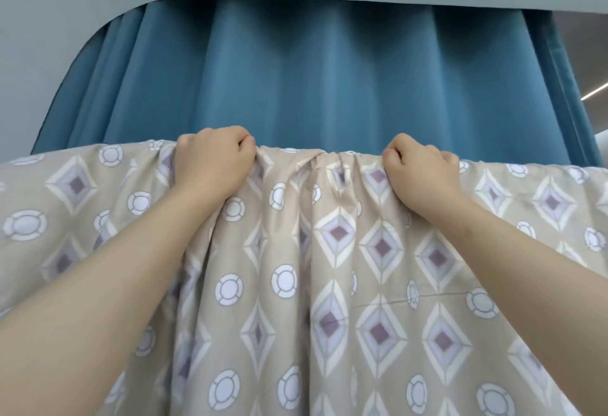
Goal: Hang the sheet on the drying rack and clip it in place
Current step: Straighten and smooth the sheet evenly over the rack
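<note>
Above, both hands (214,159) fisted on sheet (329,284) top edge

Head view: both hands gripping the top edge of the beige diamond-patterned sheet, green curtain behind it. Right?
Not quite: the pleated curtain is blue, not green, as the head view shows. The rest holds: the left hand and right hand both grip the top edge of the beige diamond-patterned sheet.

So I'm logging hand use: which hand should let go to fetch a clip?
Neither clearly: no clip is in view. Left hand and right hand both grip the sheet top edge, bunched between them.
</note>
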